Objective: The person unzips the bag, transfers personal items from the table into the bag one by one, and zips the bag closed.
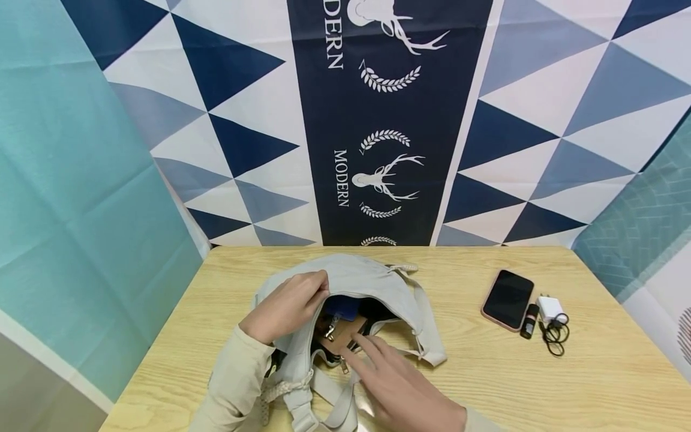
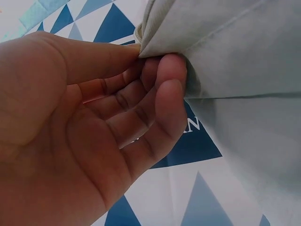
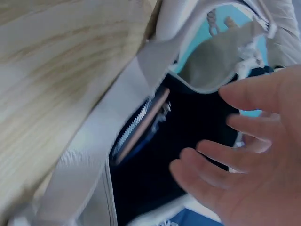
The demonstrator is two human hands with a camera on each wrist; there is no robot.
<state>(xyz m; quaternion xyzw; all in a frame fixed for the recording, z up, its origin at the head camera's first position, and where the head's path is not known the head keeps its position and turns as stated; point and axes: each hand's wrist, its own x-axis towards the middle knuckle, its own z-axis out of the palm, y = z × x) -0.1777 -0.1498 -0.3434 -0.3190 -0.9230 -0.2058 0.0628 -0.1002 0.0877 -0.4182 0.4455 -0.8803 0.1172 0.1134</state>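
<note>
A pale grey fabric bag (image 1: 356,276) lies on the table, its zipped mouth facing me. My left hand (image 1: 294,303) pinches the upper edge of that mouth and holds it raised; the left wrist view shows the cloth (image 2: 225,52) between thumb and fingers. Spread loosely before the opening is my right hand (image 1: 396,381), holding nothing, fingertips at the lower rim. Inside the dark interior are a flat tan item (image 1: 351,335), a blue item (image 1: 342,307) and a small metal clasp (image 1: 331,329). In the right wrist view the tan item (image 3: 143,127) lies along the zip.
At the table's right lie a phone (image 1: 507,299) in a pink case, a small black tube (image 1: 529,321), a white charger plug (image 1: 550,309) and a coiled black cable (image 1: 555,335). Bag straps (image 1: 340,399) trail toward the front. A patterned cloth (image 1: 259,120) hangs behind the table.
</note>
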